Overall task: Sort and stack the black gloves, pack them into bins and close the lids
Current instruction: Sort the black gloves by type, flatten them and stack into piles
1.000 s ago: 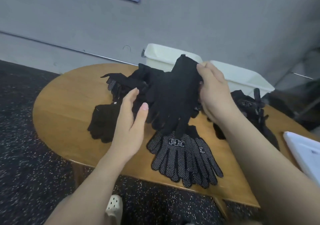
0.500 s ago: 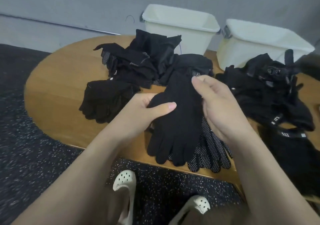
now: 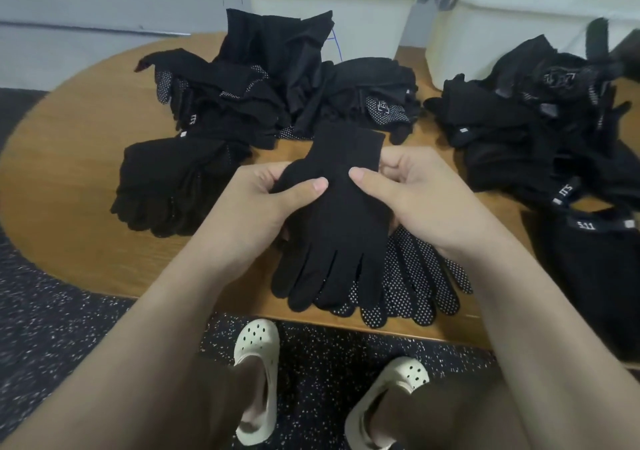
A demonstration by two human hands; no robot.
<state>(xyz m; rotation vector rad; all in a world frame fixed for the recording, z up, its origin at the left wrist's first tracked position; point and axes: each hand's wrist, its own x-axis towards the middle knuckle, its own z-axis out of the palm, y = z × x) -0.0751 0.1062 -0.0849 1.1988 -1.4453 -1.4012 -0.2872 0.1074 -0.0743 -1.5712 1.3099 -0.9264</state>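
A plain black glove [image 3: 341, 228] lies fingers toward me over a stack of white-dotted black gloves [image 3: 412, 287] at the table's near edge. My left hand [image 3: 266, 200] pinches its left side, thumb on top. My right hand [image 3: 412, 190] grips its right side near the cuff. A loose heap of black gloves [image 3: 277, 82] fills the middle of the table. A flatter stack of gloves [image 3: 173, 179] sits at the left. Another pile [image 3: 540, 120] lies at the right. Two white bins [image 3: 332, 2] [image 3: 512, 23] stand open at the back.
The oval wooden table [image 3: 69, 179] has bare wood at the left. Dark speckled floor lies below its near edge, with my two feet in white clogs [image 3: 256, 377]. A grey wall runs behind the bins.
The glove came down from in front of the bins onto the dotted stack. My left hand closed on it, and both hands now hold it by its sides. The view tilted down.
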